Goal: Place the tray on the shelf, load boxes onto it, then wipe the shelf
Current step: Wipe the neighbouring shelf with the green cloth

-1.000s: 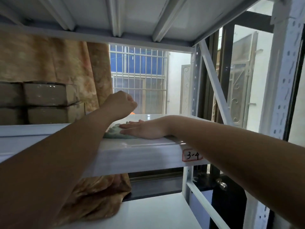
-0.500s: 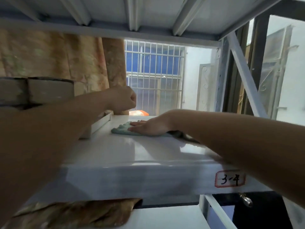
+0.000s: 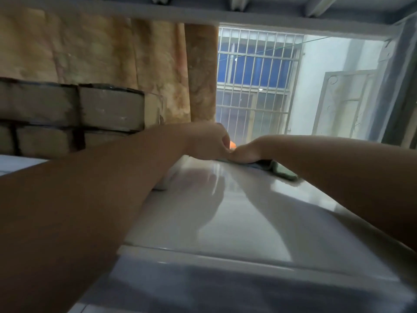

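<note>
Shelf (image 3: 237, 213): white, glossy deck, running away under both forearms; shows soft reflections of the arms and of window light. Its front lip crosses below the elbows. Underside of the next shelf up, with ribs, spans above both hands.

Room beyond the hands: a barred window (image 3: 257, 82) with blue panes straight past the knuckles; mottled tan curtain (image 3: 140, 71) hanging to the left of it, above the left forearm; a pale metal gate or frame leaning to the far right above the right forearm.

Boxes (image 3: 74, 118): brown cartons in two stacked rows, left of the left arm, at about wrist height. Tray (image 3: 163, 184): only a white edge shows just under the left forearm, beneath the boxes; whether the boxes sit fully inside it cannot be told.

Left hand (image 3: 207, 141): closed in a loose fist, empty as far as can be seen, raised just above the shelf, touching or almost touching the right hand.

Right hand (image 3: 246, 152): pressed flat, palm down, on a green cloth (image 3: 279, 169); the cloth's corner trails out on the side toward the right forearm. Small orange thing (image 3: 232, 145) visible in the gap between the two hands, far side; what it is cannot be told.

Versus half a second back: the view sits lower and nearer the deck, the label on the front lip is out of view, the right hand and cloth are farther back on the shelf and nearer the left fist
</note>
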{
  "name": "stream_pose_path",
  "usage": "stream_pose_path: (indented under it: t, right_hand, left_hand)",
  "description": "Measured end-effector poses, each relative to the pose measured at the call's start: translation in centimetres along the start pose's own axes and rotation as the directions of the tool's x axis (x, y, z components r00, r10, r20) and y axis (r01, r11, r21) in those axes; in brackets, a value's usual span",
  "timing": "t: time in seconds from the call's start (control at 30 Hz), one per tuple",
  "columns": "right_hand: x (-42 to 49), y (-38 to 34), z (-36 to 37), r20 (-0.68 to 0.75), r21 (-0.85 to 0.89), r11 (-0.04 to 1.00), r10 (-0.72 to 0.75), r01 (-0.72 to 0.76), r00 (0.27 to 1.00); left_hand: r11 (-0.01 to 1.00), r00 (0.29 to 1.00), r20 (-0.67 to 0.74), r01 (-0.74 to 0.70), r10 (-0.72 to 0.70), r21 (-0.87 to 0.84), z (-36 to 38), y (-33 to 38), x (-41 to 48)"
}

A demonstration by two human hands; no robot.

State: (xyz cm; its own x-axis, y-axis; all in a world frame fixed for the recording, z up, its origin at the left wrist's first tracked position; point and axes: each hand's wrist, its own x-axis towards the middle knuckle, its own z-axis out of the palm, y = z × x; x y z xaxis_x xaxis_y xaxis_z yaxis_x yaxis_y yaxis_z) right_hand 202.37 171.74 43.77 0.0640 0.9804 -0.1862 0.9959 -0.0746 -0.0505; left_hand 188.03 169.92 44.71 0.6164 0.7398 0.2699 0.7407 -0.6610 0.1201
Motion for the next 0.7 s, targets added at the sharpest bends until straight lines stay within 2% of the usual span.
stream_pose_path:
  t: [0.17, 0.33, 0.53, 0.67, 0.7]
  right_hand:
    - [3.1, 1.1, 0.0, -0.012, 0.003, 1.0, -0.013, 0.013, 1.0]
    - [3.0, 1.4, 0.0, -0.001, 0.122, 0.992, 0.033, -0.033, 0.999]
    - [3.2, 2.5, 0.0, 0.011, 0.152, 0.985, 0.087, -0.088, 0.996]
    - [2.1, 3.6, -0.1, 0.033, 0.036, 0.993, 0.115, -0.116, 0.993]
    - [1.9, 4.0, -0.2, 0.08, 0.009, 0.991, 0.132, -0.133, 0.988]
  left_hand:
    - [0.999, 1.0, 0.022, -0.017, 0.016, 0.037, -0.1, 0.0, 0.2]
    - [0.999, 0.999, 0.028, -0.027, 0.027, 0.031, -0.3, 0.1, 0.0]
    - [0.98, 0.994, 0.005, -0.108, 0.109, 0.164, 0.4, 1.1, 0.1]
    - [0.975, 0.989, -0.026, -0.142, 0.149, 0.169, 1.4, 2.5, 0.1]
    - [0.976, 0.986, -0.028, -0.158, 0.164, 0.15, 1.8, 2.7, 0.0]
